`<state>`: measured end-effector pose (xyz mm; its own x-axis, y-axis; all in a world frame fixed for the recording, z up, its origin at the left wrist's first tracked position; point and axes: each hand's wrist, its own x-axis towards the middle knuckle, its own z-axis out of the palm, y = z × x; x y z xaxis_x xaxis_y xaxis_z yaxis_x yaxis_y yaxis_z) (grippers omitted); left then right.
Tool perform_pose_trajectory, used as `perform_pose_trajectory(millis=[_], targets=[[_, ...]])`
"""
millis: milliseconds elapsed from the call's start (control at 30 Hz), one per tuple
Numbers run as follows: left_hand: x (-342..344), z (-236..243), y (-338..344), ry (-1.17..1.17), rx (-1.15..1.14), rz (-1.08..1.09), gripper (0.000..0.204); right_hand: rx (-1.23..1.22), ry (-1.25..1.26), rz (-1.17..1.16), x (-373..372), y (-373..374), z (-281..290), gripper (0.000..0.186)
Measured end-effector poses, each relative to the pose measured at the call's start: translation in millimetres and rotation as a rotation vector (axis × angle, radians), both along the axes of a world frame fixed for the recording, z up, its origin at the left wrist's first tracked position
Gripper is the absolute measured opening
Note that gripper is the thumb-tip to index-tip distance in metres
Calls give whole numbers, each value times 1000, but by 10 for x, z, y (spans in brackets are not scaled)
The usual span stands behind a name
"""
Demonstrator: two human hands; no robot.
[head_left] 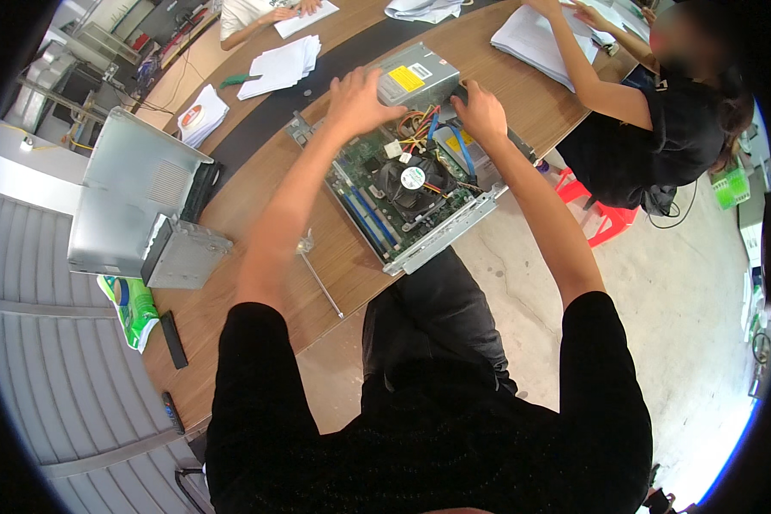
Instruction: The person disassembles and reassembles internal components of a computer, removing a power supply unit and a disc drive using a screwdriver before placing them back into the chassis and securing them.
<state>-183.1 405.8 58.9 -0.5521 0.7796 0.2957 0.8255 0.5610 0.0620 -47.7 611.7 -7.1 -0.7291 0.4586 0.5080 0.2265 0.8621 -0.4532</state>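
Note:
An opened desktop computer case [441,240] lies on the wooden table, showing a green circuit board [368,180], a black fan [411,193], coloured cables and blue memory slots. At its back is a silver power supply [428,73] with a yellow label. My left hand [355,107] grips the power supply's left side, fingers curved over it. My right hand [484,116] grips its right end, fingertips partly hidden. A thin screwdriver [321,283] lies left of the case, below my left forearm.
A removed metal cover [120,197], metal cage [188,257], green bag [137,321], black bar [175,338] and remote [173,411] are left. Paper stacks [278,64] line the table's back. A co-worker [642,146] sits right beside a red stool [604,223]; another person's hands [287,13] are behind.

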Motion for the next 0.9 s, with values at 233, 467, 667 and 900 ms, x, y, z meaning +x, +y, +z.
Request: perform_pose_trajectory(millis=[233, 467, 667, 900], targets=[[168, -21, 137, -28, 14, 126, 97, -49, 13, -22, 35, 6, -24, 34], [118, 10, 3, -115, 85, 50, 107, -86, -10, -56, 32, 84, -79, 28], [817, 197, -1129, -221, 461, -132, 76, -61, -34, -27, 66, 113, -74, 32], [2127, -27, -2548, -371, 459, 128, 33, -2, -158, 52, 15, 220, -145, 38]])
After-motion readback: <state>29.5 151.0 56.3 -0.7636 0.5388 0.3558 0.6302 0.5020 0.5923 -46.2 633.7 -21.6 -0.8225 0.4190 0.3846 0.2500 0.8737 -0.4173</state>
